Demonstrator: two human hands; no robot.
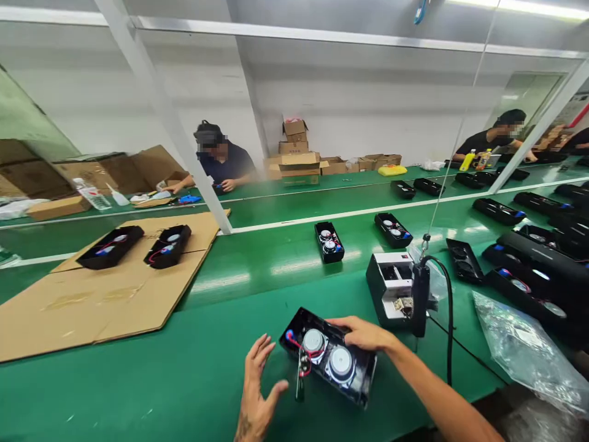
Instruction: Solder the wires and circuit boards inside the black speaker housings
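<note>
Speaker housing point(329, 357), a glossy black plastic shell of rounded oblong shape, lies tilted on the green conveyor belt point(193, 368) close to the person's body. The right hand point(363, 333) rests on its far edge, fingers curled together over the rim and pressing on it. The left hand point(257, 383) hovers just beside the near left end, palm open, fingers spread apart, holding nothing. Inside the shell sit two round speaker drivers point(327, 352) with shiny metal backs, joined by thin red and blue wires point(299, 345). A small dark part hangs below the wires; what it is cannot be told. Just past the right hand stands a boxy black-and-white tool station point(389, 282) with a black cable point(448, 319) looping off it. Crinkled clear plastic bags point(524, 344) lie to the right. More open black housings point(329, 241) dot the belt farther off, two of them on flat brown cardboard sheets point(101, 301).
</note>
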